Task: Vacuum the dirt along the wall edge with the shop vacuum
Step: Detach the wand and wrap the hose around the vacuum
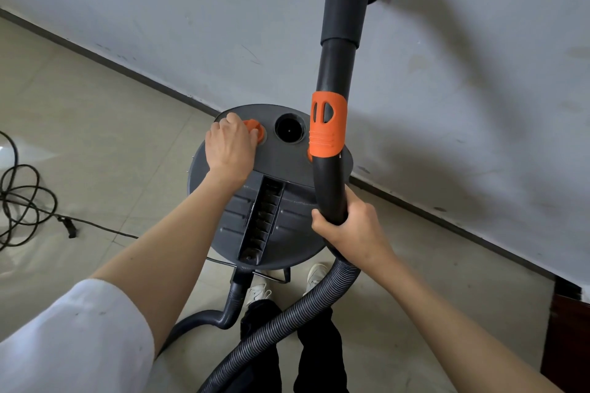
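While the right hand (352, 226) clenches the wand (332, 80), whose nozzle is cut off at twelve o'clock, the left hand (228, 148) closes over, half hiding, an orange knob (255, 128) on the vacuum (287, 156).

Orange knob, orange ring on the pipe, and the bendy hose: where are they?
orange knob (255, 128), head view, on the part showing beside the left hand's fingers.
orange ring (326, 124), head view, on the middle of its front.
bendy hose (287, 322), head view, on its ribbed middle stretch.

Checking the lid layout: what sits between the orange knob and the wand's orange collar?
In the head view, one open round port lies between the orange knob and orange collar.
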{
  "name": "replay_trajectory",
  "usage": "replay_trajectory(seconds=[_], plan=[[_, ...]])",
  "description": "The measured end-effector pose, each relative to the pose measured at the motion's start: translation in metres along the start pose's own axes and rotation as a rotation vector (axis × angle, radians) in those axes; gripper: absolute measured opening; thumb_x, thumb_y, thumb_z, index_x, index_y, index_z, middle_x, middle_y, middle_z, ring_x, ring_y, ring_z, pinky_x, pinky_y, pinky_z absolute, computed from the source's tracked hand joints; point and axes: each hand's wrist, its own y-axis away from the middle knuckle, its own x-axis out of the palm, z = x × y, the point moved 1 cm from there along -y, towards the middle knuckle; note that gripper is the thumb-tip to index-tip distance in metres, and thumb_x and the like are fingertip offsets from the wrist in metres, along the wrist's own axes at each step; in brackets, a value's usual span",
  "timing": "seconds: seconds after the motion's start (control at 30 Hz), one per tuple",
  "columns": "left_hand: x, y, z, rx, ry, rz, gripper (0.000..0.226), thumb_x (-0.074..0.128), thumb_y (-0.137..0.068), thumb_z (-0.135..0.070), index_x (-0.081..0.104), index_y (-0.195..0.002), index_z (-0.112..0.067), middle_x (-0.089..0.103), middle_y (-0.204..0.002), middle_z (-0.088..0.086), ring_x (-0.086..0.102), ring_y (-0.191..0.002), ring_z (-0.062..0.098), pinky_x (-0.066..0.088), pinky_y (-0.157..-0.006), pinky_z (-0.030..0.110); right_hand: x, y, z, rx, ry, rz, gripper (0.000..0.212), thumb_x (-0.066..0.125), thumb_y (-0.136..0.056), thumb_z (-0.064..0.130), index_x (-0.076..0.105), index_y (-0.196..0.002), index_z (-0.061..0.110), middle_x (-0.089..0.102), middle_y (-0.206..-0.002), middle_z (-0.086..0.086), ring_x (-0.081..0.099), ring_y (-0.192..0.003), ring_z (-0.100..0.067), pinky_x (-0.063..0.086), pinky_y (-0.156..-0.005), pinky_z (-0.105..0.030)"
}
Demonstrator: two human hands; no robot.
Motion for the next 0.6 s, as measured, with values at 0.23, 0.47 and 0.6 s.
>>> replay_trajectory(seconds=[0.23,0.47,0.6], plan=[[-0.008,0.023,0.016,0.114,0.038,0.037,0.028,0.042,-0.095,-0.016,0.056,-0.109,0.004,0.052,-0.115,0.023,0.044,-0.111,0.037,0.038,-0.087,0.042,0.003,0.003,0.002,-0.002,0.037,0.041,0.022,0.066,-0.082,0.03,0.05,-0.091,0.018,0.057,-0.067,0.002,0.056,-0.07,-0.022,0.047,-0.067,-0.037],[-0.007,0.098,0.026,0.055,0.261,0.086,0.04,0.047,-0.096,-0.019,0.047,-0.132,-0.002,0.046,-0.129,0.02,0.041,-0.121,0.035,0.036,-0.098,0.04,0.002,0.029,0.007,0.0,-0.027,0.057,0.027,0.065,-0.086,0.028,0.052,-0.106,0.016,0.054,-0.074,0.008,0.056,-0.077,-0.022,0.046,-0.071,-0.035],[0.003,0.13,0.028,-0.006,0.259,0.222,0.047,0.049,-0.096,-0.027,0.041,-0.136,-0.004,0.044,-0.132,0.018,0.041,-0.123,0.034,0.036,-0.102,0.041,-0.005,0.042,-0.001,0.018,-0.093,0.033,0.025,0.066,-0.086,0.026,0.052,-0.105,0.018,0.058,-0.076,0.004,0.056,-0.066,-0.015,0.048,-0.068,-0.032]])
